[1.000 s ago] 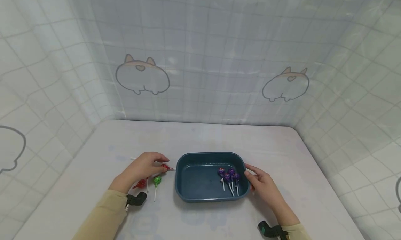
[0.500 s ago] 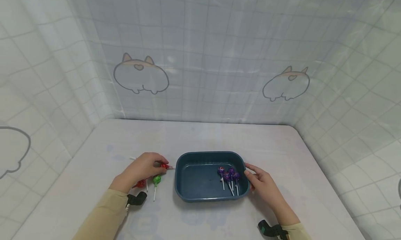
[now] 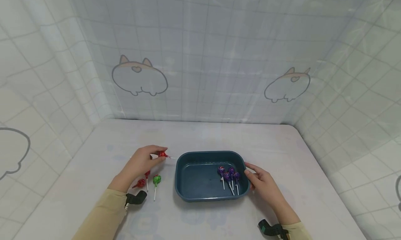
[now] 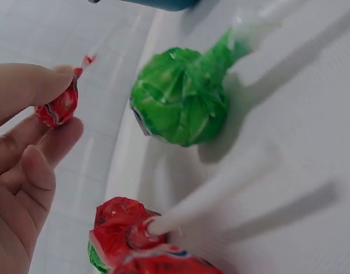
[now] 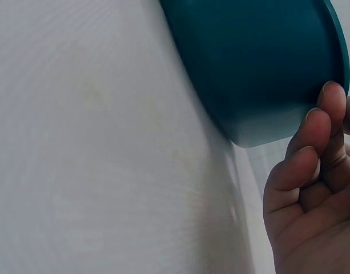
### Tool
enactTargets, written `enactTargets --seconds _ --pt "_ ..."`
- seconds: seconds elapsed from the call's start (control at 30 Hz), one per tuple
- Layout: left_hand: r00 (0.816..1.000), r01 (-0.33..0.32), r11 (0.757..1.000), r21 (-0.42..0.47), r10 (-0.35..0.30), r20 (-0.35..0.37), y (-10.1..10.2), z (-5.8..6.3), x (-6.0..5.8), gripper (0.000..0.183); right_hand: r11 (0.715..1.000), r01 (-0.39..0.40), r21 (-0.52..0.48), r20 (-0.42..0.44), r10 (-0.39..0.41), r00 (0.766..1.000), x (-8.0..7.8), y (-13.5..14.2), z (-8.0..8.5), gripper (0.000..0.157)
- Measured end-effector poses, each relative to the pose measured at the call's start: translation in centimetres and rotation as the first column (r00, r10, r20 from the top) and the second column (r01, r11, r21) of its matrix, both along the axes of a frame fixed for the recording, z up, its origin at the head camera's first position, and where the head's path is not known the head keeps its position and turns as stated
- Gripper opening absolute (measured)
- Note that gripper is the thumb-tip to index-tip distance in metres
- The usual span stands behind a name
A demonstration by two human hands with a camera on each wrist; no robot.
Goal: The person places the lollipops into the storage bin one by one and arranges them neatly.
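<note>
My left hand pinches a red-wrapped lollipop by its head, between thumb and fingers. Its white stick points right, toward the tray's left rim. In the left wrist view the same lollipop shows between the fingertips, raised off the table. My right hand holds the right end of a dark teal tray, thumb at the rim and fingers against the outer wall. Several purple-wrapped lollipops lie together in the tray's right half, sticks toward me.
Left of the tray, a green lollipop and red lollipops lie on the white table, partly beneath the left forearm. Patterned sheeting encloses the table at the back and both sides.
My left hand has lifted the red lollipop and carried it a little away from me, uncovering more of the red ones below. The right hand and tray stay in place.
</note>
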State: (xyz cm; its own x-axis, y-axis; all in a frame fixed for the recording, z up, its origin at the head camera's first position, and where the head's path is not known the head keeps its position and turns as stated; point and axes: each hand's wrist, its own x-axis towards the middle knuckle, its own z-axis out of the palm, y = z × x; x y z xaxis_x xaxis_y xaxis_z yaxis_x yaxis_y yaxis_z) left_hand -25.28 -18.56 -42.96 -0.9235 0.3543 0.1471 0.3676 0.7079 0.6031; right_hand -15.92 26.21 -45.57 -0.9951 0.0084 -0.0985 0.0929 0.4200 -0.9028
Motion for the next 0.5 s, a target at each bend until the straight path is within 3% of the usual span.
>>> enactTargets --seconds 0.17,0.5 --pt "0.999 -0.047 0.999 0.011 0.047 0.014 -0.04 0.0 -0.17 0.037 1.0 0.0 0.007 -0.005 0.0 1.0 -0.08 0.03 -0.12 0.05" --pt "1.0 -0.017 0.998 0.061 0.018 -0.017 -0.02 -0.1 -0.14 0.038 1.0 -0.008 0.008 -0.009 0.008 1.0 -0.23 0.11 -0.17 0.05"
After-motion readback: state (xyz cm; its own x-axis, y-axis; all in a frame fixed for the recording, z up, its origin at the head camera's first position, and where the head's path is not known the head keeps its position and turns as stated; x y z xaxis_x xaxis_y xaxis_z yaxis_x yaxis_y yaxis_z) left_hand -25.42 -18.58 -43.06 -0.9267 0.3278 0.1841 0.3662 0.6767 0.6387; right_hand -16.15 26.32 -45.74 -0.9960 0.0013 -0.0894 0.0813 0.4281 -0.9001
